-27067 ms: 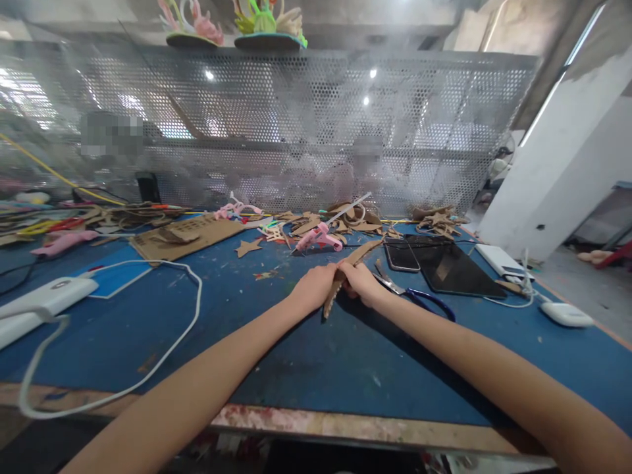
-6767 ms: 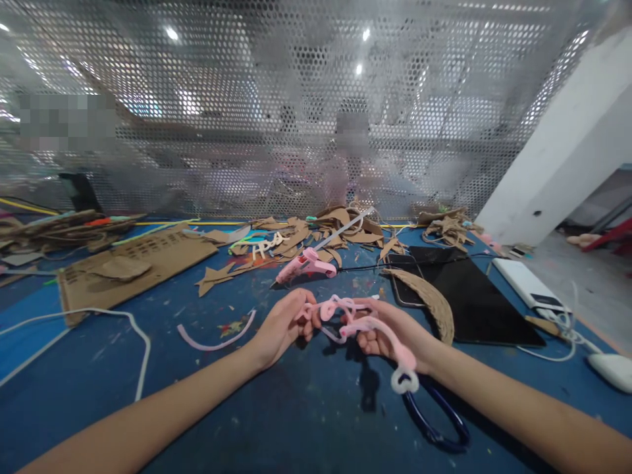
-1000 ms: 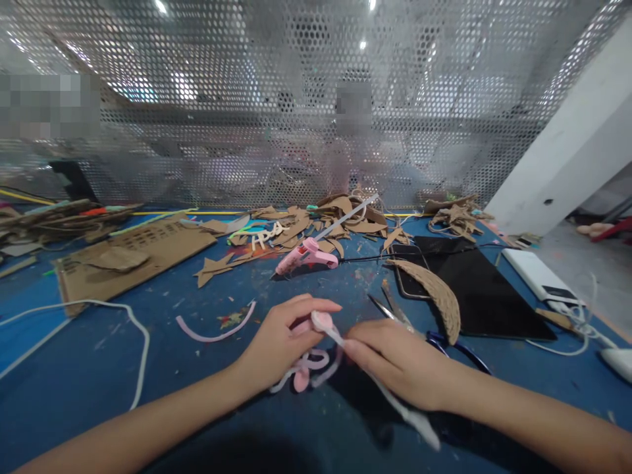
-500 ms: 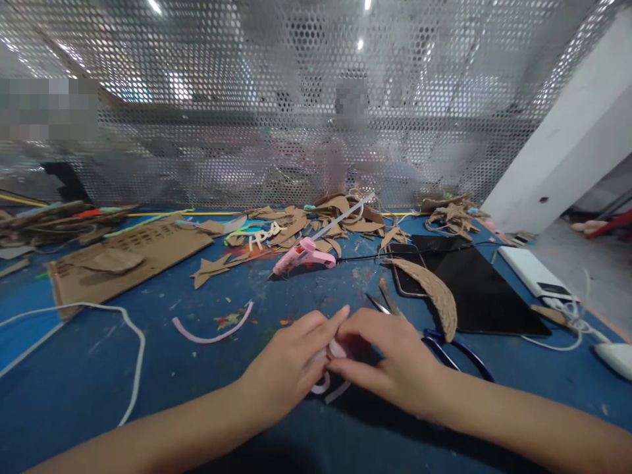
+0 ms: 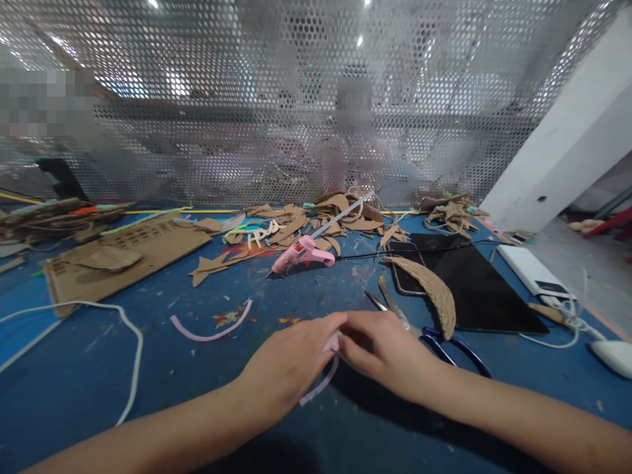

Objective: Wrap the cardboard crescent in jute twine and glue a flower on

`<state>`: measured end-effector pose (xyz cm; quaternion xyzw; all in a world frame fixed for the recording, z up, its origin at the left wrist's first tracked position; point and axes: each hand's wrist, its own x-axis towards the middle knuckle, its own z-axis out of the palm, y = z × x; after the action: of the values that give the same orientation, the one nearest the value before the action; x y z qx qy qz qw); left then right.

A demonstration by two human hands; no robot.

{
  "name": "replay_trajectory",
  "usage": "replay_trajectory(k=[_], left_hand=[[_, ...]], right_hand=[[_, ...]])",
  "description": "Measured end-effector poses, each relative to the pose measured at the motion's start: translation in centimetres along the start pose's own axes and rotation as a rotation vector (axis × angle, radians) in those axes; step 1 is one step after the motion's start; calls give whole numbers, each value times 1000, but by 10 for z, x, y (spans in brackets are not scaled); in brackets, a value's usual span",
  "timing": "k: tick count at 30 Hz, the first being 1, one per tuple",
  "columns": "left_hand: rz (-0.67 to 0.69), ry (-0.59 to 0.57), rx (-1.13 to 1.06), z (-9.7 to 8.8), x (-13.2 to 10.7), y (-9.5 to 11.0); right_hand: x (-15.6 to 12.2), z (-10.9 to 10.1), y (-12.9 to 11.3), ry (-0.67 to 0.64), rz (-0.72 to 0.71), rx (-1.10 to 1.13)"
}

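Note:
Both my hands meet low over the blue table (image 5: 99, 368). My left hand (image 5: 291, 365) and my right hand (image 5: 385, 355) are closed, fingertips together, on a pink foam piece (image 5: 326, 368). Only a small pink bit shows between the fingers, and a thin pink strip hangs from it down to the table. Most of the piece is hidden under my hands. Blue-handled scissors (image 5: 434, 339) lie just right of my right hand. A curved cardboard piece (image 5: 429, 289) rests beyond them.
A pink glue gun (image 5: 303, 253) lies behind my hands among cardboard scraps (image 5: 340, 220). A loose pink foam strip (image 5: 210, 329) and a white cable (image 5: 123, 342) are to the left. A black tablet (image 5: 474, 283), a phone and a white power bank (image 5: 530, 276) sit right. Perforated metal screen behind.
My hands have closed tighter over the pink foam piece and shifted slightly away from me. The long strip that trailed to the right a second ago is now gathered in.

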<state>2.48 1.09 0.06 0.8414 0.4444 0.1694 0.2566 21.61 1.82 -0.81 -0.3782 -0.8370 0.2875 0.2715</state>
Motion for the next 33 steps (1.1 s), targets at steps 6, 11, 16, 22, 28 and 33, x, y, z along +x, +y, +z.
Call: replay_trajectory(k=[6, 11, 16, 22, 28, 33], left_hand=[[-17, 14, 12, 2, -2, 2], [-144, 64, -138, -3, 3, -1], [-153, 21, -259, -7, 8, -5], [-314, -150, -659, -5, 9, -4], [-278, -324, -719, -11, 7, 2], [-385, -614, -590, -17, -1, 7]], right_hand=[[-1, 6, 16, 21, -173, -338], [7, -3, 25, 77, -182, -495], [14, -11, 25, 37, -15, 246], [13, -1, 24, -76, 245, 1390], [3, 7, 17, -167, 159, 1632], [1, 9, 13, -229, 237, 1419]])
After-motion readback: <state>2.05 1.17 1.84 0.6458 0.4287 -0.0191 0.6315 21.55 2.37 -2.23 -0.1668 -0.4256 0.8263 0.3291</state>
